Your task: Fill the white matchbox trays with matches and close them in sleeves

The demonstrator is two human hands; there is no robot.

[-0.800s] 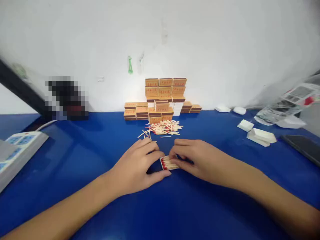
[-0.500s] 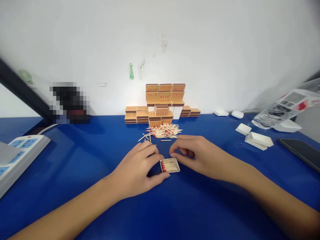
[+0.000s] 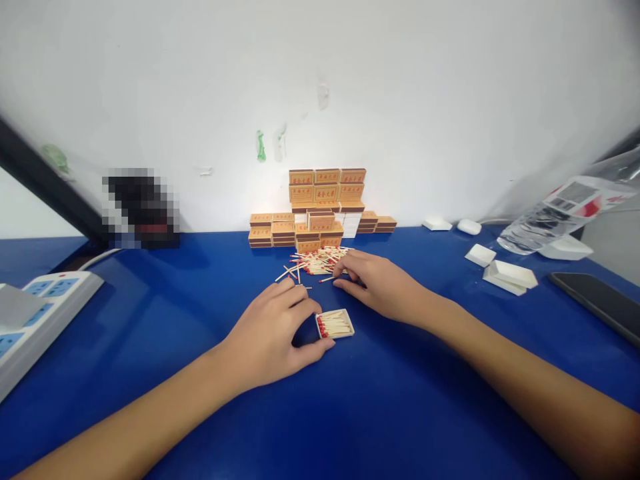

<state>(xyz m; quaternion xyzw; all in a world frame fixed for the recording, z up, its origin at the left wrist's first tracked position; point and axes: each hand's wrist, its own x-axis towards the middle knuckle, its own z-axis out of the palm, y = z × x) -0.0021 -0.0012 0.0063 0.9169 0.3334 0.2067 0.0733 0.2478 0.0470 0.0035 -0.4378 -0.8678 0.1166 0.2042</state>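
Note:
A small white matchbox tray lies on the blue table, filled with red-headed matches laid side by side. My left hand holds it at its left end, thumb in front and fingers behind. Beyond the tray, my right hand is at the near right side of a loose match pile, covering part of it. Its thumb and forefinger are pinched at the end of a single match, whose red head points left. A few stray matches lie left of the pile.
Stacked orange matchboxes stand against the wall behind the pile. On the right are white empty trays, a white case, a tilted plastic bottle and a black phone. A power strip lies left.
My right hand has moved away from the tray, forward to the pile, and closed on the single match, which now lies tilted. My left hand stays on the tray.

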